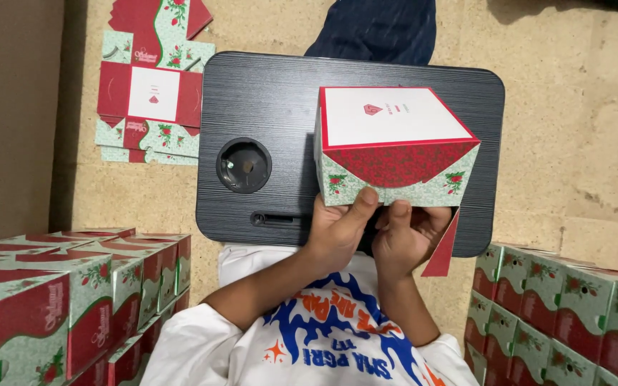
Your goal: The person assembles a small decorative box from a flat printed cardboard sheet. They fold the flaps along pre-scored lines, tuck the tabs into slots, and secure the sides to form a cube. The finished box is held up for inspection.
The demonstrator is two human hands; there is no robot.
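Head camera looked down where the left hand (337, 229) had its fingers (361, 207) clasped on the lower edge of a red, white and green box (395, 143), and the right hand (405, 232) pinched that edge just beside it. The box rested on a black surface (266, 93). Flat cartons (151, 86) lay on the floor, finished boxes (73, 286) stacked on both sides.

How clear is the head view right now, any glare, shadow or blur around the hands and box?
Head view: sharp and evenly lit, no glare on the box; both the left hand and right hand are crisp; the left edge falls into shadow; stacked boxes at the corners look slightly stretched.
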